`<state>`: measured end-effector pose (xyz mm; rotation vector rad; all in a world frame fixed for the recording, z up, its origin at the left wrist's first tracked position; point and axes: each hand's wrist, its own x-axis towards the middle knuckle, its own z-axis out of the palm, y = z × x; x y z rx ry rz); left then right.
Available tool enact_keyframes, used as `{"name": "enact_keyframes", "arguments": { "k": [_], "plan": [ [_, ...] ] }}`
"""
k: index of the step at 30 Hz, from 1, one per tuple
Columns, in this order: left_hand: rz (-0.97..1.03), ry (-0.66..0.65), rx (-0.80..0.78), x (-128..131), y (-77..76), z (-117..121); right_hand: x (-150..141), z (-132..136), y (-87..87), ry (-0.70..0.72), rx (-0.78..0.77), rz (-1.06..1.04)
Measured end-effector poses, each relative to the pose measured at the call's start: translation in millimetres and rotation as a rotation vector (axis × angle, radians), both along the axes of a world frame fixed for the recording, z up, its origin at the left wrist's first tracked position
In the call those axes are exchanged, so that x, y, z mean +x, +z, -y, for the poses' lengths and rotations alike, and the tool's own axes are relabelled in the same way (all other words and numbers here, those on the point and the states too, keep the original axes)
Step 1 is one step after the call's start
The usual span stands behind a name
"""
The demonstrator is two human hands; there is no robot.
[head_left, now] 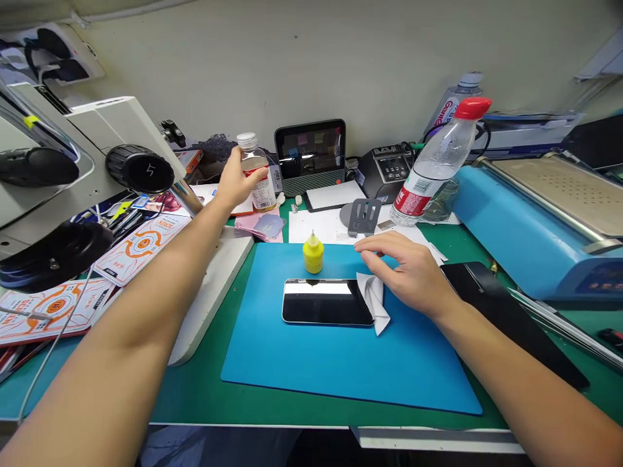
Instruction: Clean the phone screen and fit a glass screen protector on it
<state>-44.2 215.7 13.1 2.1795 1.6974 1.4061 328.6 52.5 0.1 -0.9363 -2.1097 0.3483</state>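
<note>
My left hand (pixel 241 179) is stretched to the back of the bench, its fingers wrapped round a clear bottle (pixel 263 194) with a white cap and a red and white label. The bottle stands upright. Over the right part of the blue mat (pixel 292 363) is my right hand (pixel 406 269), fingers loosely bent, thumb apart, nothing visible in it. Just left of it, a white cloth (pixel 374 301) lies against the right end of a phone (pixel 324 303) with a dark, shiny screen. Behind the phone stands a small yellow dropper bottle (pixel 313 254) with a pointed tip.
A microscope (pixel 141 168) on a white base (pixel 214 295) takes up the left side. Along the back are a smart display (pixel 311 155), a grey phone stand (pixel 365 216) and a red-capped water bottle (pixel 435 165). A blue machine (pixel 520 227) fills the right.
</note>
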Motion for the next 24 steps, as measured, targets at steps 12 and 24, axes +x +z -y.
{"name": "enact_keyframes", "arguments": {
  "k": [12, 24],
  "plan": [
    [0.228, 0.042, 0.008, 13, -12.3, 10, -2, 1, -0.5, 0.034, -0.008, 0.019],
    [0.125, 0.119, 0.023, 7, -14.1, 9, -2, -2, -1.3, 0.015, -0.066, 0.075]
  ]
}}
